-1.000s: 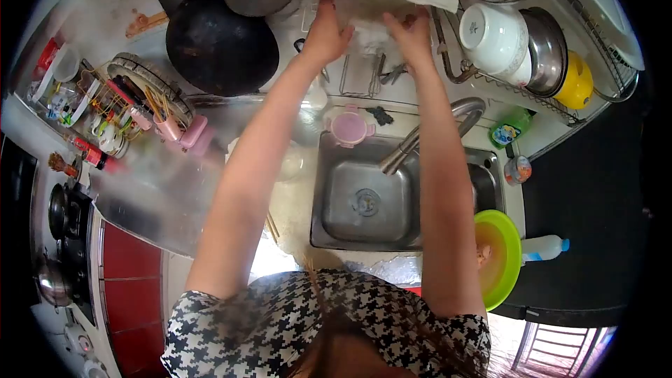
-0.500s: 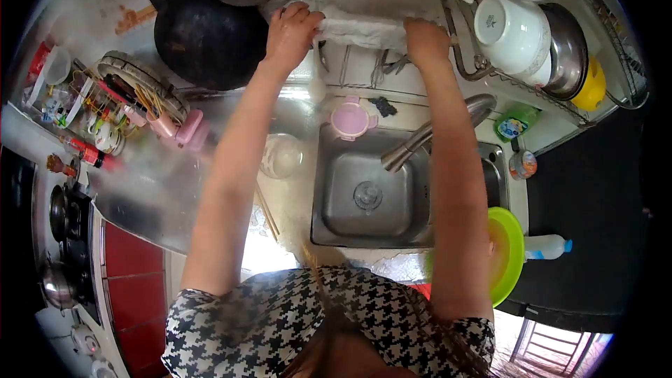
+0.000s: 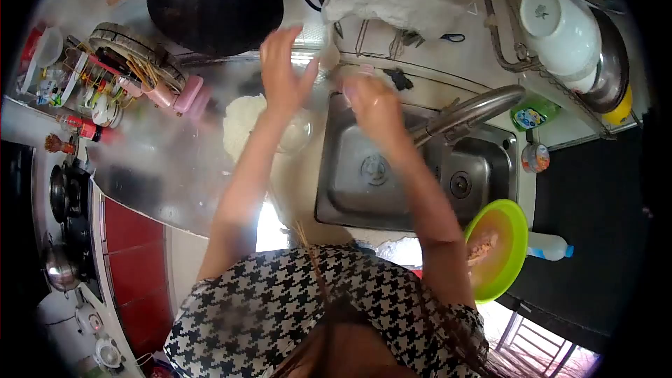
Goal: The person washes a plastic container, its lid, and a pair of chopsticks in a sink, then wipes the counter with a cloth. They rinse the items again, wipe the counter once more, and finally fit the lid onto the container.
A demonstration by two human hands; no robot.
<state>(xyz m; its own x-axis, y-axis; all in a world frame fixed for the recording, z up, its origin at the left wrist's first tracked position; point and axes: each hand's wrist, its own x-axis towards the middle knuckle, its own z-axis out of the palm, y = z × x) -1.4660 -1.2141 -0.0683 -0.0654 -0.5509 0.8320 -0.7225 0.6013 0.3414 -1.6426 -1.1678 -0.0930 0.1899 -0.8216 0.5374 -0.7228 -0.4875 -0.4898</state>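
Observation:
Fingers spread and empty, my left hand (image 3: 283, 77) is raised over the counter beside the sink. My right hand (image 3: 378, 106) is closed at the pink bowl (image 3: 351, 89) behind the sink (image 3: 364, 161), covering most of it; the fingertips are blurred. A whitish cloth (image 3: 392, 0) hangs on the wall behind, touched by neither hand. Near my left forearm lie a pale flat item (image 3: 241, 122) and a clear bowl (image 3: 295, 133).
The faucet (image 3: 476, 112) arches over the sink, right of my right hand. A green basin (image 3: 518, 238) stands at the right front. A black wok (image 3: 213, 7) is at the back left, stacked bowls (image 3: 560, 28) at the right. Chopsticks stand in a pink holder (image 3: 159, 92).
Both hands have let go of the whitish cloth and come down toward me. My right hand has moved left onto the pink bowl. The view has shifted slightly.

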